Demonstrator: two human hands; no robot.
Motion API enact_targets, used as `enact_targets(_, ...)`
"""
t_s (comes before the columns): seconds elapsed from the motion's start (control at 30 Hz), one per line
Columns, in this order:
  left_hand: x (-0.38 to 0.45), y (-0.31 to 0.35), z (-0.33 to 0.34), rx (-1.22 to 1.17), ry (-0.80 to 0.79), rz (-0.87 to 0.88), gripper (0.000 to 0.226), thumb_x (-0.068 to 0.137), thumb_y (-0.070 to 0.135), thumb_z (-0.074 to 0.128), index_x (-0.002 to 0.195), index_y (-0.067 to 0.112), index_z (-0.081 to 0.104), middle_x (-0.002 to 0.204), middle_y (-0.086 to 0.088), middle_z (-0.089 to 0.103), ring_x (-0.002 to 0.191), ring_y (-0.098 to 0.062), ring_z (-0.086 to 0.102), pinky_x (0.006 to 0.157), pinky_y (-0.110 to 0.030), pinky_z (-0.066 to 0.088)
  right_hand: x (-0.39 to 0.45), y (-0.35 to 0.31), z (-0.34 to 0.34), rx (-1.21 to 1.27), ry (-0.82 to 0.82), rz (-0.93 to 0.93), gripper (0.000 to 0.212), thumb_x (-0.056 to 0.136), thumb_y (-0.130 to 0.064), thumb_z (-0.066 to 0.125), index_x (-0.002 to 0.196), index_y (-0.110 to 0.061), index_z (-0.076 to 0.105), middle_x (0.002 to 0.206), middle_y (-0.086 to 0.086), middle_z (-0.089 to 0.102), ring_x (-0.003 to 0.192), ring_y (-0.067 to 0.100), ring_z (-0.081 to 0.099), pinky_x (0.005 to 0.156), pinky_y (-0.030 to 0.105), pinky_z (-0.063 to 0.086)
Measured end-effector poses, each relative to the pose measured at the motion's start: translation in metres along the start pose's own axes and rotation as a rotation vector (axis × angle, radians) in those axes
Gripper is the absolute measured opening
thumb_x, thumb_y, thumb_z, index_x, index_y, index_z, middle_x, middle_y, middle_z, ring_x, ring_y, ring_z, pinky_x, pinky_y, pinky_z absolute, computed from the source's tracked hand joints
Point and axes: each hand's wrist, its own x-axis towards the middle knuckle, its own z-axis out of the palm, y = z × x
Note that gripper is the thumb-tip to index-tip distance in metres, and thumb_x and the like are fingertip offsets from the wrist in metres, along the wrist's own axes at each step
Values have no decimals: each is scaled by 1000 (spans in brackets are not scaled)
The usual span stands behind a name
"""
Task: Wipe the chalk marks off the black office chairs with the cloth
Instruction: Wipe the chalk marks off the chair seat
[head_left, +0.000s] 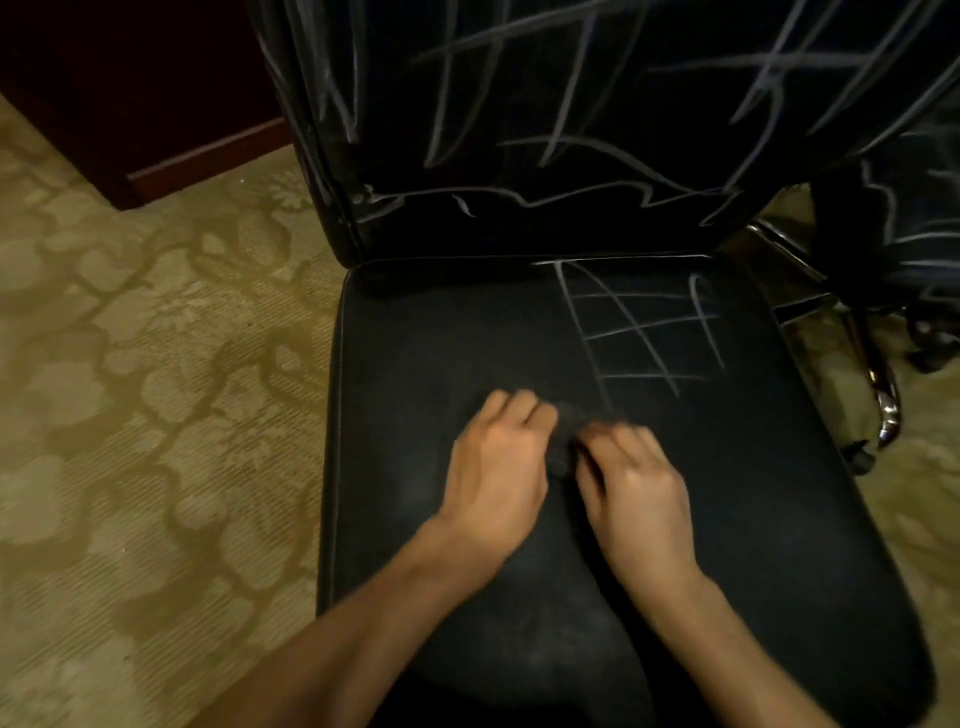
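— Black seat (727, 519) fills the near part of the view, its near and left areas hazy with a faint grey smear. What are the hands doing?

— Both are down on the middle of the seat, side by side. The left hand (498, 467) has its fingers curled over the left part of a dark cloth (566, 441); the right hand (634, 488) has its fingers bent onto the right part of it. So both are grasping the cloth, which is bunched between them and pressed to the seat. The frame is blurred there, so I cannot tell how the thumbs lie.

— And the chalk?

— Just beyond the hands, on the far right part of the seat, a grid of chalk lines (644, 332) is drawn, its nearest stroke ending right by the cloth. Farther off stands the backrest (519, 208), covered in long crossing chalk strokes (566, 93).

— Anything else around?

— A second black chair (904, 208), also chalked, stands at the far right, close beside the first, with a chrome frame (883, 395) showing between and below them. To the left lies a patterned beige carpet (130, 389), and at the far left a dark wooden piece of furniture (130, 78).
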Motion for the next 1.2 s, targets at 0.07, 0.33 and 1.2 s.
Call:
enact_targets(0.07, 6, 2, 2, -4, -7, 15, 21, 72, -6, 68, 85, 11, 66, 87, -5, 61, 82, -27, 58, 60, -36, 52, 1, 5, 0, -11, 0, -15, 17, 79, -5, 73, 96, -6, 72, 95, 7, 68, 86, 25, 62, 65, 34, 55)
enact_targets(0.33, 131, -6, 23, 105, -1, -84, 20, 92, 3, 53, 108, 9, 64, 111, -9, 61, 104, -29, 55, 78, -37, 47, 124, 35, 21, -134, -24, 130, 18, 95, -10, 51, 103, -5, 67, 106, 11, 63, 102, 29, 55, 68, 31, 32)
enact_targets(1.2, 97, 56, 47, 39, -217, 318, 13, 88, 8, 58, 97, 14, 65, 96, -3, 60, 91, -23, 55, 73, -42, 53, 15, 74, -18, -98, 152, 400, 3, 81, -15, 68, 83, -13, 69, 85, 3, 61, 80, 24, 58, 60, 33, 47)
